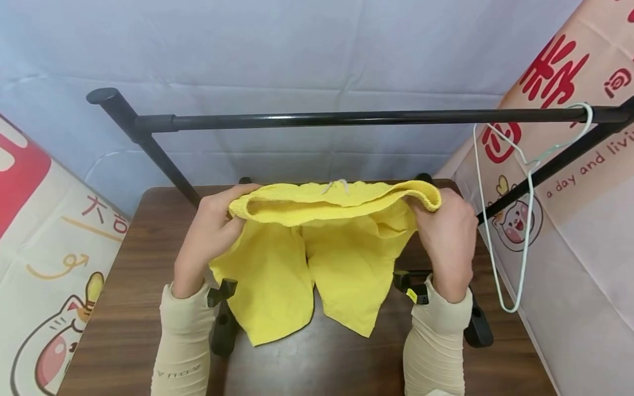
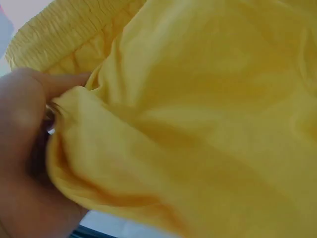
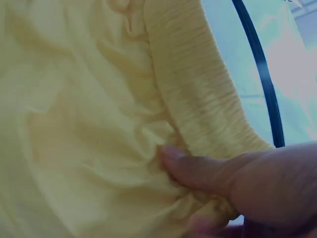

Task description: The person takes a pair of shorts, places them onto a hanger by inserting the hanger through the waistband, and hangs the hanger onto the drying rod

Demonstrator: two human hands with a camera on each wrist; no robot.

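Observation:
A pair of yellow shorts (image 1: 267, 269) hangs between my two hands, its elastic waistband stretched sideways and facing up, the legs spread below over the table. At the waistband's left end my left hand (image 1: 214, 228) grips the cloth. My right hand (image 1: 444, 236) pinches the right end, and in the right wrist view its thumb (image 3: 198, 171) presses the gathered fabric just below the waistband. A white drawstring (image 1: 342, 186) shows at the middle of the far waistband edge. Folds of the shorts hide some of the fingers of both hands.
Behind the shorts a black rail (image 1: 317, 118) runs across on slanted posts. A pale green hanger (image 1: 527, 170) hangs from its right end. Below lies a dark wood table (image 1: 148, 275); printed cloths (image 1: 44, 264) cover the sides.

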